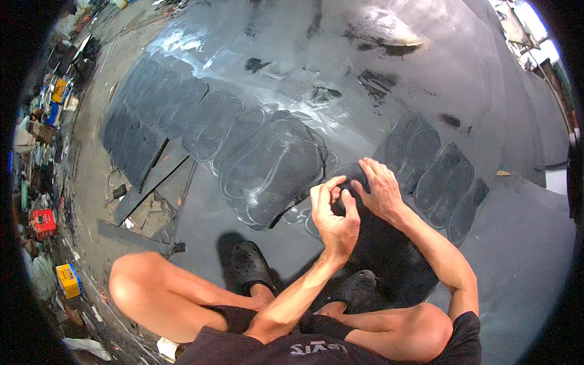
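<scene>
Over a dark sheet, two bare hands meet at a dark piece

In the head view, on the near side of the scene and right of centre, the left hand [334, 225] is raised with its fingers curled toward the thumb; its grip is partly closed, and I cannot tell whether anything is pinched in it. Just right and farther off, the right hand [383, 190] has its fingers straight and close together, the thumb set apart; whether this grip holds anything cannot be told. The dark piece [350, 173] lies between and just beyond the hands, partly hidden.

To the left is a large outlined piece [274, 158] bearing sole-shaped lines; to the right, more outlined pieces [447, 173] lie on the broad dark sheet [426, 79]. Black clogs [246, 264] show nearer. A red box [44, 224] sits far left.
</scene>
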`<state>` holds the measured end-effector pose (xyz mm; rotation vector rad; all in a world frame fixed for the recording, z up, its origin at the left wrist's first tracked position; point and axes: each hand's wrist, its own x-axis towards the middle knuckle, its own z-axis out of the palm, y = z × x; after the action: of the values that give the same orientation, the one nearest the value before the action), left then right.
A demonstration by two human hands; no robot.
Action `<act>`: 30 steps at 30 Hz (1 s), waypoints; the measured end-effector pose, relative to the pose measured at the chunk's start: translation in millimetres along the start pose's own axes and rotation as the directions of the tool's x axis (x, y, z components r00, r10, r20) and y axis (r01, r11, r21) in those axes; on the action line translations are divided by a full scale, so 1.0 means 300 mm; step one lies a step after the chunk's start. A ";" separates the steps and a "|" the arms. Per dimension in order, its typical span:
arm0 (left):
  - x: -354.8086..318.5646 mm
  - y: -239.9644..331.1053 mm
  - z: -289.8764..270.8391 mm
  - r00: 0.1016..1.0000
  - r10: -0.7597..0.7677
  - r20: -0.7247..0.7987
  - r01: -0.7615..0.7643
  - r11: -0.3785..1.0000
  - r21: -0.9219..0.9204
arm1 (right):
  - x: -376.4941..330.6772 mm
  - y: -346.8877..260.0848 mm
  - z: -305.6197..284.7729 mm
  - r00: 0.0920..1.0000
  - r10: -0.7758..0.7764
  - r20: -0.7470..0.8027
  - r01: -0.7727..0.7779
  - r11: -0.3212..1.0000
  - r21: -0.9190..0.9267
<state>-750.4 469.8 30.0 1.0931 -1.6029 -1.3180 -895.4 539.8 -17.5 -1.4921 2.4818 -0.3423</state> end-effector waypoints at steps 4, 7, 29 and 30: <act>0.110 0.049 -0.031 0.995 0.008 -0.098 -0.020 0.992 -0.126 | 0.213 -0.156 -0.003 0.947 -0.186 -0.263 0.234 0.957 0.169; 0.216 0.070 -0.106 0.983 -0.084 -0.160 0.053 0.981 -0.187 | 0.329 -0.271 0.109 0.972 -0.070 -0.226 0.092 0.992 0.088; 0.899 -0.342 -0.330 0.573 -0.474 0.669 -0.171 0.729 0.662 | 0.268 -0.220 -0.057 0.994 -0.102 0.038 0.065 0.834 0.548; 0.911 -0.312 -0.313 0.642 -0.408 0.650 -0.225 0.710 0.667 | 0.296 -0.201 -0.077 0.991 -0.113 0.064 0.066 0.861 0.505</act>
<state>-739.9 173.3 -35.2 1.0942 -2.9389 -1.3484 -892.8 435.4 16.8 -1.3588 2.0326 -0.8445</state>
